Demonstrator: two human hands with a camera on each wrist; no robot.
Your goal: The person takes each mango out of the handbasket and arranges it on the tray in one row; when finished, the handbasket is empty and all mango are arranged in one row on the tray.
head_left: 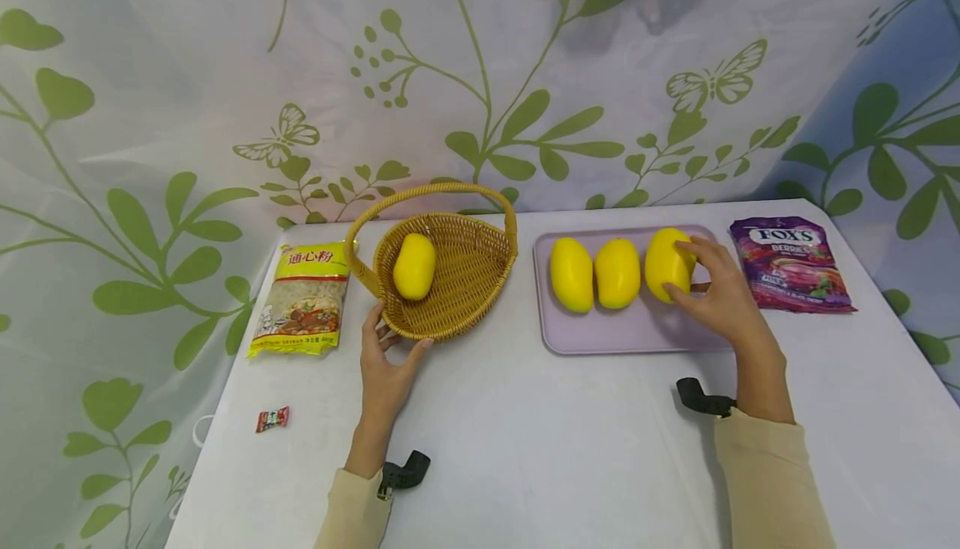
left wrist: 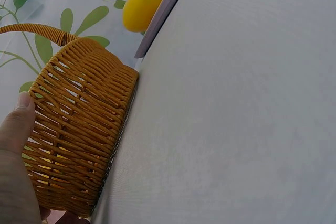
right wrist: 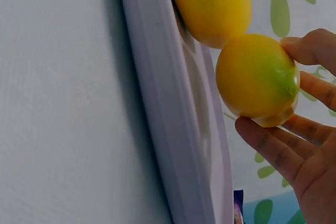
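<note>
My right hand [head_left: 720, 295] pinches the rightmost yellow mango [head_left: 667, 266] between thumb and fingers over the lilac tray [head_left: 637, 341]. In the right wrist view this mango [right wrist: 257, 80] shows a green patch, with fingertips on opposite sides of it. Two more mangoes, one at the left [head_left: 572, 275] and one in the middle [head_left: 617, 273], lie on the tray. My left hand [head_left: 384, 374] holds the near left side of a wicker basket [head_left: 468, 282]; in the left wrist view the thumb [left wrist: 18, 119] lies at its rim. A single mango [head_left: 414, 267] sits inside the basket.
A yellow pasta bag [head_left: 303, 299] lies left of the basket, with a small red wrapped candy [head_left: 272, 419] nearer the front. Right of the tray lies a purple Fox's candy bag [head_left: 791, 266]. Behind the white table [head_left: 555, 449] hangs a leaf-patterned curtain [head_left: 525, 74].
</note>
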